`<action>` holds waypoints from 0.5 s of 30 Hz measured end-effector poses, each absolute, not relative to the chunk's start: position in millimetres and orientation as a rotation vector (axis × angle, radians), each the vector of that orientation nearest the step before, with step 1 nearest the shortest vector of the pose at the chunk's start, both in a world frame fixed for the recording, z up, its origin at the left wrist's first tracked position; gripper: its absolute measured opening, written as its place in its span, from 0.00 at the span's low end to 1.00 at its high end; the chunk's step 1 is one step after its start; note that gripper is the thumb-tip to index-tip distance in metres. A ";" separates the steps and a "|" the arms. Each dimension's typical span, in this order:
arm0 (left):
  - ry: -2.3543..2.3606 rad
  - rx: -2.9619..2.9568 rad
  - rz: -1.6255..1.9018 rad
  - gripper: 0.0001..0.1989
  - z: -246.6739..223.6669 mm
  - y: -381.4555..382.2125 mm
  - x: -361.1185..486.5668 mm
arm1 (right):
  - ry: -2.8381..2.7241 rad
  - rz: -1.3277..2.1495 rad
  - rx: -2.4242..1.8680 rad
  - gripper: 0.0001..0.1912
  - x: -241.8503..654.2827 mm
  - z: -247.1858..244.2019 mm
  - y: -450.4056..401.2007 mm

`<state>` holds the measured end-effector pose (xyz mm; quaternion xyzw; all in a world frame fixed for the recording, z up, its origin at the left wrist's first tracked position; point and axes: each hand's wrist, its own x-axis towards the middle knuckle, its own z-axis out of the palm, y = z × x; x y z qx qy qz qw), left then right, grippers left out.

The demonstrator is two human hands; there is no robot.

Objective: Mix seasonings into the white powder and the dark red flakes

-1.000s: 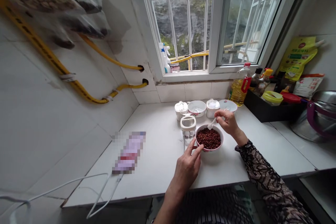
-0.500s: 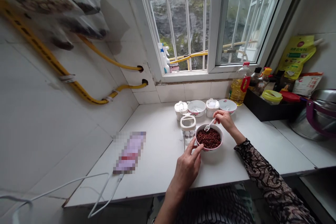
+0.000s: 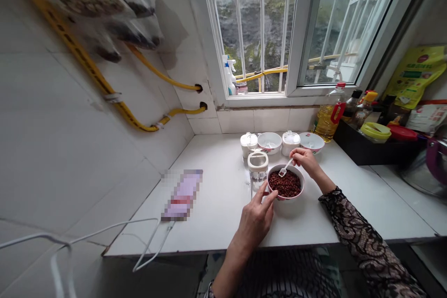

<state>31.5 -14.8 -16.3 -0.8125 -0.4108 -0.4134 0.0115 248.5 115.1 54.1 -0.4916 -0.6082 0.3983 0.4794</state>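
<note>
A white bowl (image 3: 302,189) with a pink rim stands on the counter, filled with dark red-brown grains (image 3: 288,186) that look like Sichuan peppercorns. My left hand (image 3: 256,219) grips its near left rim between thumb and fingers. My right hand (image 3: 307,163) pinches the handle of a small white spoon (image 3: 287,165). The spoon's scoop is over the grains at the far left of the bowl, with a few dark grains in it. Left of the bowl stands a clear seasoning jar (image 3: 258,174) with a white rim, its lid raised; what it holds is hard to make out.
Behind are two white lidded jars (image 3: 248,144) (image 3: 291,142) and two white bowls (image 3: 269,141) (image 3: 312,142). An oil bottle (image 3: 328,118) and a black condiment box (image 3: 359,148) stand at the right. A blurred-out purple object (image 3: 183,195) with a white cable lies left.
The whole view has shifted, so everything appears farther right. The spoon has dipped slightly toward the grains. My left hand keeps its place on the bowl.
</note>
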 end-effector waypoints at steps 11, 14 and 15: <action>-1.246 -2.524 -1.322 0.21 -15.2 -14.8 31.3 | -1.283 1.174 -1.172 0.05 246.2 57.8 113.6; -1.247 -2.526 -1.323 0.21 -15.2 -15.0 31.5 | -1.268 1.189 -1.164 0.05 246.8 57.7 113.4; -1.249 -2.525 -1.322 0.21 -15.0 -15.0 31.7 | -1.260 1.193 -1.160 0.05 247.1 57.7 113.3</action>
